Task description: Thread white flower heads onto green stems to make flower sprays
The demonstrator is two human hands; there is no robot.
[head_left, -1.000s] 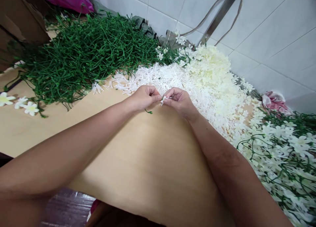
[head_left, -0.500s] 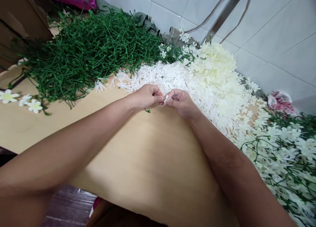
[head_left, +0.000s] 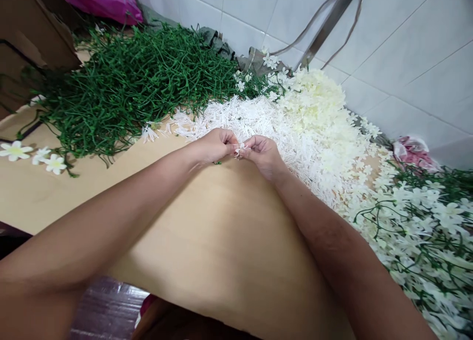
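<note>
My left hand (head_left: 217,146) is closed in a pinch on a green stem, whose small green end (head_left: 218,162) pokes out below the fingers. Close against its fingertips, my right hand (head_left: 264,155) pinches a small white flower (head_left: 241,150). The fingers hide most of the stem and part of the flower. Both hands are over the tan board (head_left: 207,231), just in front of a heap of thin white pieces (head_left: 236,114). Behind the left arm lies a large pile of green stems (head_left: 148,74).
Cream petals (head_left: 314,96) are heaped at the back right, and finished-looking white flowers with stems (head_left: 417,221) lie at the right. A cardboard box (head_left: 40,29), pink bag (head_left: 103,2), metal bar (head_left: 327,27) and tiled wall (head_left: 399,44) border the surface.
Both hands appear slightly further left, still pinching together at the flower. Less of the green stem end shows below my left hand. The whole view has shifted a little.
</note>
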